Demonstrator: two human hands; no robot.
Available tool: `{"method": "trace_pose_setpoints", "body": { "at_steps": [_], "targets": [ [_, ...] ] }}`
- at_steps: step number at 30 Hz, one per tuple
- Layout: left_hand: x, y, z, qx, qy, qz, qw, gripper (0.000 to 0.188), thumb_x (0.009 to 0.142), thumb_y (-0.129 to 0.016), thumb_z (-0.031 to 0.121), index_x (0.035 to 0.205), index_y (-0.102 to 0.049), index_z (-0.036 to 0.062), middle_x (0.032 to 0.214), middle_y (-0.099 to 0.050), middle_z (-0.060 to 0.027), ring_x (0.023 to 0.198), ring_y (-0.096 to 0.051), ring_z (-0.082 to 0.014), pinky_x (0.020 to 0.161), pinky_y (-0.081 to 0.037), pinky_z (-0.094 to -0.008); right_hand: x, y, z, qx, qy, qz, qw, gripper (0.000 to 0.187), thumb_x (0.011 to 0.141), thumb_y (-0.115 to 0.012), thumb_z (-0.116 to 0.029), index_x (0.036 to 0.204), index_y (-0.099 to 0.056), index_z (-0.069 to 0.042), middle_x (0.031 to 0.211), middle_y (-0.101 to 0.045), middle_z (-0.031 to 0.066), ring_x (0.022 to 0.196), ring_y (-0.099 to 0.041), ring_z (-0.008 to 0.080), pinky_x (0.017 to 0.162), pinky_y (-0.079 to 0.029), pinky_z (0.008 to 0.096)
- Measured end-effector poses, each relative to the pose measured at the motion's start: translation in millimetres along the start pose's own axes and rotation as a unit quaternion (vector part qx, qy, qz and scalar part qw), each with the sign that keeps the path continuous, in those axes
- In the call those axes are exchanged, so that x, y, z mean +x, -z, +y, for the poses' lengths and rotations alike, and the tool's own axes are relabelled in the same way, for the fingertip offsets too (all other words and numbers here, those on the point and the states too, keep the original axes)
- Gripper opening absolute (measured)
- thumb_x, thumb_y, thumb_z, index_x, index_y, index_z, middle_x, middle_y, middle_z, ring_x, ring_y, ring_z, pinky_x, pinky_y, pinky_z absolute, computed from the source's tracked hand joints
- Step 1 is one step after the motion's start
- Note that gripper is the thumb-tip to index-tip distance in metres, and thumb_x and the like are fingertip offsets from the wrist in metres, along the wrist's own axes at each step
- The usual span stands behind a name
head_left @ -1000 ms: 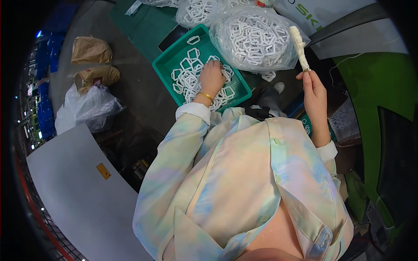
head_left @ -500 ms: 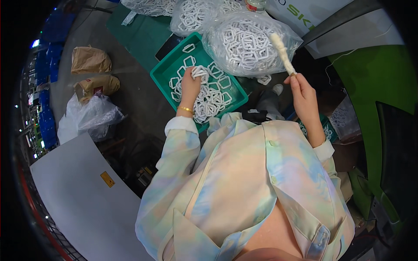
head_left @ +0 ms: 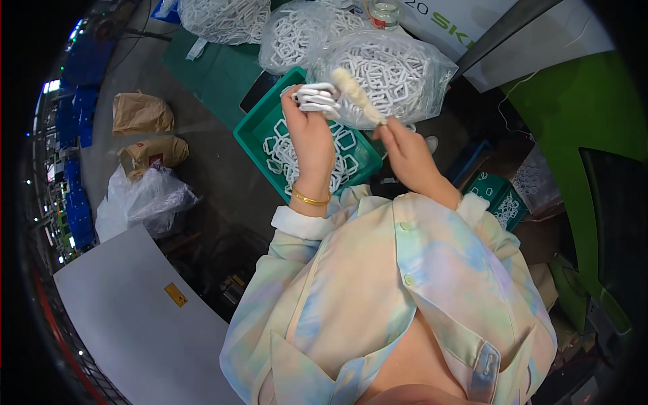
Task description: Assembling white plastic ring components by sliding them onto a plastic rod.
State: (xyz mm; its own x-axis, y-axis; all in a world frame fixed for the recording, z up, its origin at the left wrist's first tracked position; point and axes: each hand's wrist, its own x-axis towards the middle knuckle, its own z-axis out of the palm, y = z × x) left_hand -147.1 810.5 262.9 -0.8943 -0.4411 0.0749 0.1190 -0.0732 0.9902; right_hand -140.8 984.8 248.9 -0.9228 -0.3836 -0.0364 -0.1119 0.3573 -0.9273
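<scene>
My left hand [head_left: 312, 145] is closed around a bundle of white ring-shaped pieces [head_left: 317, 98], held up above the green tray [head_left: 247, 140]. Between the fingers of my right hand [head_left: 410, 156] is the lower end of a stick with a cream, cloth-like wrapped head [head_left: 356, 93]. That head slants toward the bundle, its tip just beside the pieces; I cannot tell whether they touch. Loose white angular rings [head_left: 282, 156] lie in the tray below, partly hidden by my left hand and wrist.
Clear bags of white rings [head_left: 398, 71] stand behind the tray, with a glass jar [head_left: 385, 13] at the back. A smaller green bin [head_left: 503, 199] holds more rings at right. Paper bags [head_left: 142, 113] and a plastic bag [head_left: 138, 202] sit left, beyond a grey panel [head_left: 135, 304].
My left hand has lifted a bundle of white rings out of the tray. My right hand has come leftward, bringing the stick's wrapped head close to the bundle.
</scene>
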Motion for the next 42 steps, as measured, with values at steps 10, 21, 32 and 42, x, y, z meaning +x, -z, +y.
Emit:
{"method": "trace_pose_setpoints", "body": {
  "at_steps": [10, 21, 32, 42],
  "targets": [
    [-21.9, -35.7, -4.6, -0.398, 0.301, -0.115, 0.859, 0.020, 0.099, -0.045, 0.004, 0.116, -0.053, 0.0001, 0.108, -0.061, -0.0105, 0.098, -0.062, -0.0202, 0.086, -0.052, -0.0332, 15.9, 14.9, -30.0, 0.077, 0.031, 0.073, 0.994, 0.042, 0.083, -0.073, -0.022, 0.111, -0.047, -0.004, 0.068, -0.047, 0.0044, 0.060, -0.048, 0.0127, 0.056, -0.041, 0.0290],
    [2.4, -23.9, 12.2, 0.207, 0.038, -0.193, 0.958, 0.021, 0.093, -0.051, 0.001, 0.114, -0.053, -0.0012, 0.091, -0.063, -0.0113, 0.084, -0.063, -0.0240, 0.075, -0.052, -0.0345, 11.1, 29.8, -21.9, -0.017, 0.034, 0.036, 0.999, 0.026, 0.091, -0.063, -0.025, 0.104, -0.052, -0.005, 0.067, -0.056, 0.0118, 0.059, -0.058, 0.0285, 0.056, -0.045, 0.0388],
    [4.2, -13.2, -20.7, -0.512, 0.408, -0.167, 0.737, 0.022, 0.097, -0.053, 0.016, 0.115, -0.056, 0.0035, 0.090, -0.064, -0.0106, 0.088, -0.062, -0.0253, 0.083, -0.053, -0.0384, -1.6, 35.6, -16.8, -0.176, 0.059, 0.041, 0.982, 0.017, 0.098, -0.052, -0.024, 0.096, -0.054, -0.007, 0.075, -0.063, 0.0166, 0.071, -0.063, 0.0402, 0.060, -0.047, 0.0481],
    [-9.1, -32.4, -2.1, -0.519, 0.363, -0.129, 0.763, 0.028, 0.102, -0.049, 0.017, 0.124, -0.054, 0.0014, 0.129, -0.057, -0.0148, 0.119, -0.056, -0.0278, 0.106, -0.045, -0.0431, 25.3, 33.8, -26.8, 0.192, 0.004, 0.151, 0.970, 0.030, 0.089, -0.069, -0.017, 0.111, -0.052, -0.003, 0.078, -0.065, 0.0077, 0.068, -0.060, 0.0104, 0.061, -0.048, 0.0263]
  ]
}}
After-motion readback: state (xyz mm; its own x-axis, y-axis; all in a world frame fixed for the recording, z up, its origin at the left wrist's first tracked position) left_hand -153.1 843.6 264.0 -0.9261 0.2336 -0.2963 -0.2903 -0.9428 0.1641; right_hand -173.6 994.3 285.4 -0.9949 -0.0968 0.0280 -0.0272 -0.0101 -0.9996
